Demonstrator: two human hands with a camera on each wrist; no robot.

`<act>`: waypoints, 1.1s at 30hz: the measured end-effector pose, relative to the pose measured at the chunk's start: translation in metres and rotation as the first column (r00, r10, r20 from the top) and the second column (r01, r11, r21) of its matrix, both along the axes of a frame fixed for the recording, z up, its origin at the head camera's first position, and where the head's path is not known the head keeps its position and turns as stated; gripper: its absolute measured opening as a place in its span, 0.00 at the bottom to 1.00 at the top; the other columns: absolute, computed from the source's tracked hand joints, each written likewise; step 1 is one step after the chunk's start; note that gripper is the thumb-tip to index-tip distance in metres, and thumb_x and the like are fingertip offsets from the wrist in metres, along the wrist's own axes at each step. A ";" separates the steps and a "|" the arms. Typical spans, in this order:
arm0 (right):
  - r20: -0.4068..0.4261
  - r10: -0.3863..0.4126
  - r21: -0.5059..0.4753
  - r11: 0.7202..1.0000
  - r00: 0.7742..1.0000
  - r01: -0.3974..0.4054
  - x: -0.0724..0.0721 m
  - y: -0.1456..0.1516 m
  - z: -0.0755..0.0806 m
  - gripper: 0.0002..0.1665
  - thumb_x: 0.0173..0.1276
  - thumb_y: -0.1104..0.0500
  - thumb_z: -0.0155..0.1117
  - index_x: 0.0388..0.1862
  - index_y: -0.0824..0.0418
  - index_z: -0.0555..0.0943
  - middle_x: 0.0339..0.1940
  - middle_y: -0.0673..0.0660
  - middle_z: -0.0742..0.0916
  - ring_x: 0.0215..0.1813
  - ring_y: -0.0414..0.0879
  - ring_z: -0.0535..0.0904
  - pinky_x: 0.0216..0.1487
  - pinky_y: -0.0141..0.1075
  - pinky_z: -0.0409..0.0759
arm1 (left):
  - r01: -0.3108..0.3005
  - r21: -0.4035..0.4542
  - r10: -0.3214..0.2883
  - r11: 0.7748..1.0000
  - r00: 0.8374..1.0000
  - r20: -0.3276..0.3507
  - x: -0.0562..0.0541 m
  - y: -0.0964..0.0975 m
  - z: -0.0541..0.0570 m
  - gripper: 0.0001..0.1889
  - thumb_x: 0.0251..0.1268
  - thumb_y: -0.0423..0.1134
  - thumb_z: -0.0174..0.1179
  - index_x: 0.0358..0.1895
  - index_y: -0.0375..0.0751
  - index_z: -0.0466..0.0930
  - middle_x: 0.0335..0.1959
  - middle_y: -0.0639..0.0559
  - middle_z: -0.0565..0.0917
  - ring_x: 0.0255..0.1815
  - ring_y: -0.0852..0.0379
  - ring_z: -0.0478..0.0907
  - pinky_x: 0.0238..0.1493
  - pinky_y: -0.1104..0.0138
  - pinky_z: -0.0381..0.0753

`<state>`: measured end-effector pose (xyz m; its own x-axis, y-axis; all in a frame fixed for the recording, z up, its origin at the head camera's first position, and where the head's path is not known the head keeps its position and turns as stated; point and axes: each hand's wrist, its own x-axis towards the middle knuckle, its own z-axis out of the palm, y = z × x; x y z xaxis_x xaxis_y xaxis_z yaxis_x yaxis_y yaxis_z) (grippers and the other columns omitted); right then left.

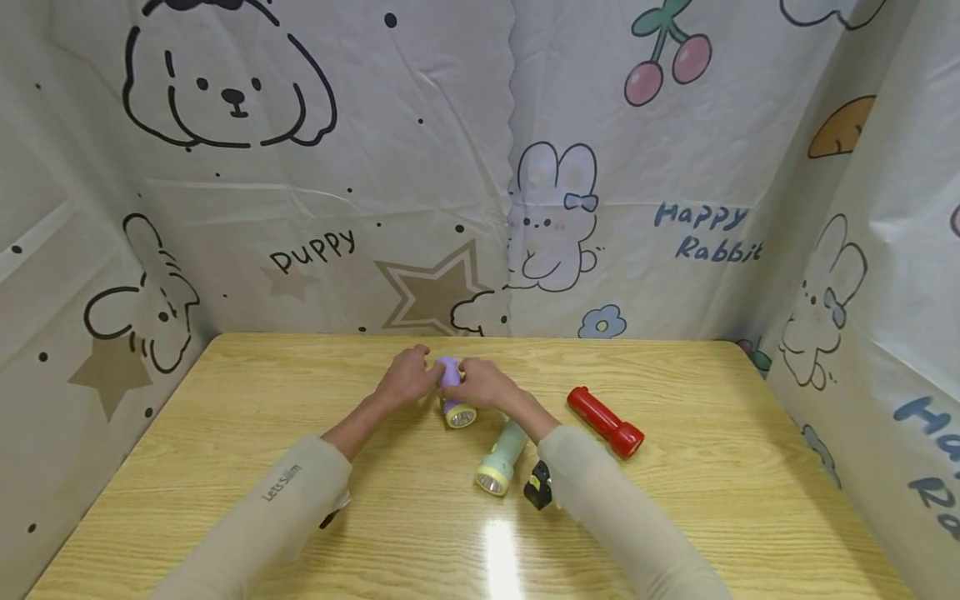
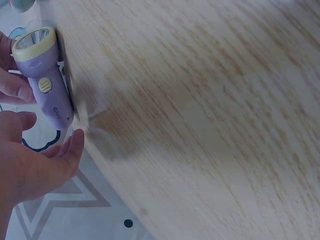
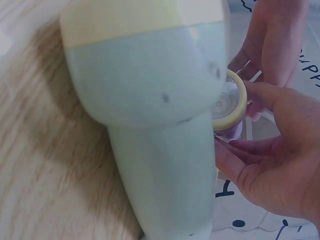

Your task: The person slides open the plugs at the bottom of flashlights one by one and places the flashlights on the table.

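A purple flashlight [image 1: 448, 368] with a pale yellow head lies near the table's back edge, its lens facing the front. My right hand [image 1: 487, 386] holds its body from the right, thumb across the top and fingers on the far side. Left of its tail end is my left hand [image 1: 405, 379]; in the left wrist view its relaxed fingers [image 2: 75, 150] are spread just off the tail. A mint green flashlight [image 1: 504, 454] lies below my right wrist, partly hidden by it, and looms large in the right wrist view.
On the right of the wooden table [image 1: 360, 517] lies a red flashlight [image 1: 603, 421]. A black object with a yellow mark [image 1: 537, 487] shows beside my right sleeve, partly covered. A printed cloth [image 1: 420, 208] stands behind the table and along both sides.
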<state>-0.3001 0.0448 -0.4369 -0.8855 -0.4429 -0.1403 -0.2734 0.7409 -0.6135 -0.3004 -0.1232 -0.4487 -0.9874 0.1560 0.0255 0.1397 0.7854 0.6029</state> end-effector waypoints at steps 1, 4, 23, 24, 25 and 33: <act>0.000 -0.002 0.000 1.000 1.000 0.002 0.000 0.000 0.000 0.30 0.68 0.49 0.68 0.55 0.73 0.77 0.38 0.59 0.85 0.35 0.46 0.80 0.35 0.34 0.79 | 0.002 -0.001 -0.002 1.000 1.000 -0.001 0.000 0.000 0.000 0.28 0.73 0.40 0.53 0.64 0.17 0.67 0.56 0.25 0.77 0.56 0.34 0.76 0.57 0.48 0.77; -0.003 -0.014 0.004 1.000 1.000 0.014 -0.001 -0.002 -0.001 0.30 0.67 0.50 0.69 0.55 0.72 0.77 0.38 0.59 0.85 0.36 0.46 0.80 0.36 0.34 0.79 | 0.004 -0.002 -0.004 1.000 1.000 0.000 0.000 0.001 0.000 0.28 0.73 0.41 0.53 0.64 0.17 0.67 0.52 0.27 0.80 0.49 0.38 0.78 0.53 0.50 0.80; 0.029 -0.041 -0.034 0.999 0.999 0.042 -0.003 -0.007 -0.002 0.13 0.63 0.56 0.70 0.37 0.64 0.80 0.27 0.53 0.82 0.28 0.43 0.77 0.28 0.30 0.76 | 0.024 0.023 -0.024 0.999 1.000 0.008 -0.001 0.004 -0.002 0.27 0.72 0.40 0.56 0.62 0.17 0.68 0.30 0.40 0.80 0.29 0.50 0.74 0.36 0.58 0.80; 0.028 -0.045 -0.038 0.998 0.999 0.046 -0.003 -0.007 -0.002 0.13 0.63 0.56 0.70 0.37 0.64 0.79 0.27 0.54 0.82 0.28 0.43 0.78 0.28 0.30 0.76 | 0.024 0.025 -0.024 0.999 1.000 0.006 -0.001 0.004 -0.002 0.27 0.72 0.40 0.56 0.62 0.17 0.68 0.31 0.39 0.81 0.30 0.49 0.75 0.37 0.58 0.80; 0.020 -0.048 -0.036 0.998 0.999 0.049 -0.003 -0.008 -0.002 0.13 0.62 0.57 0.70 0.37 0.65 0.79 0.27 0.54 0.82 0.28 0.44 0.78 0.28 0.31 0.76 | 0.024 0.029 -0.024 0.999 1.000 0.007 -0.001 0.005 -0.002 0.27 0.72 0.40 0.56 0.62 0.17 0.68 0.33 0.38 0.82 0.31 0.48 0.76 0.38 0.57 0.81; -0.031 -0.056 0.041 0.998 0.998 0.057 -0.006 -0.012 0.001 0.12 0.61 0.57 0.70 0.32 0.61 0.76 0.25 0.53 0.79 0.27 0.44 0.75 0.26 0.31 0.72 | 0.021 0.042 -0.021 0.999 1.000 0.004 -0.003 0.007 -0.002 0.22 0.69 0.40 0.56 0.55 0.20 0.76 0.36 0.38 0.84 0.31 0.50 0.77 0.37 0.60 0.81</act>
